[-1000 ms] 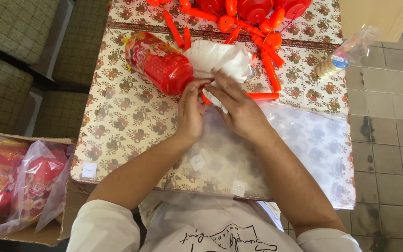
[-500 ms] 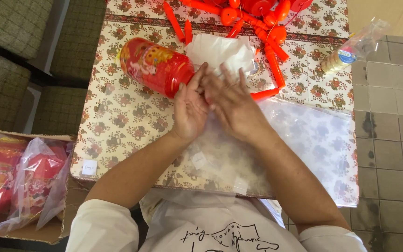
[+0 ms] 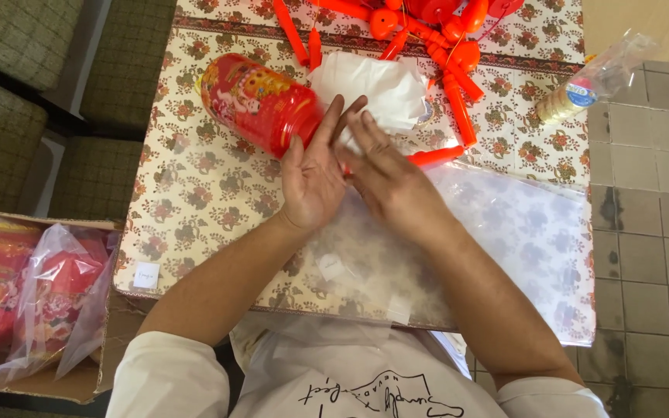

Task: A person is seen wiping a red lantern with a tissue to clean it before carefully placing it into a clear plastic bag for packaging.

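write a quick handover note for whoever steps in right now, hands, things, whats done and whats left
Left hand: open, palm flat, fingers on the red lantern lying on its side.
Right hand: open, spread over the white paper at the lantern's end.
Clear plastic bags lie flat on the floral tablecloth; orange plastic parts sit at the far edge.
Done: bagged lanterns in the cardboard box.
Left: this lantern is not yet bagged.

Home packing spot: floral tablecloth (image 3: 195, 193), tiled floor (image 3: 652, 255) (bagged goods boxed (image 3: 32, 310)).
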